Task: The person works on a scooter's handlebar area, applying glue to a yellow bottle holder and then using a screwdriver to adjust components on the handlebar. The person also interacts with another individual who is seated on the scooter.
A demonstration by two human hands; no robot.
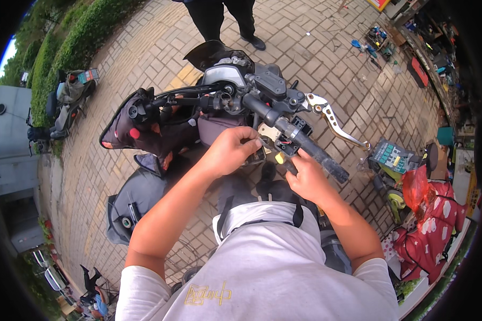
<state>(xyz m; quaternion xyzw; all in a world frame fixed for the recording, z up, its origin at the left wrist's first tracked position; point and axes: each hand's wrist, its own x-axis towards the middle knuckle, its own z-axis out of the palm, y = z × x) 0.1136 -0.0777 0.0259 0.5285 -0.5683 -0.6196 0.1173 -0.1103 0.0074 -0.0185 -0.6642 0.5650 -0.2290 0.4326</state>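
"One black switch housing [286,145], opened, wires showing. Where?"

"Near side of the handlebar's right tube [318,155]. Second black piece [303,125] on the tube's far side."

"Hands?"

"Right hand [307,175]: clamped on a yellow-and-black tool [291,166], fingertips right by the housing. Tool type: can't tell."

"Left hand [233,148]?"

"Thumb and index nearly together, just left of the housing. Something thin and dark at the tips; can't tell whether it's gripped."

"Next ring out."

"Silver lever [334,120], beyond the tube, slanting right. Patterned dark cover [131,128] around the handlebar's left end. Dark seat [139,200], lower left."

"Right side?"

"Grey-green box [388,152] on the paving [294,32], red plastic bag [416,187] near it, against red patterned cloth [431,232]."

"Edges?"

"Another person's dark trouser legs [211,21] at the top, past the handlebar. Parked scooter [69,101] far left, hedge [85,32] behind."
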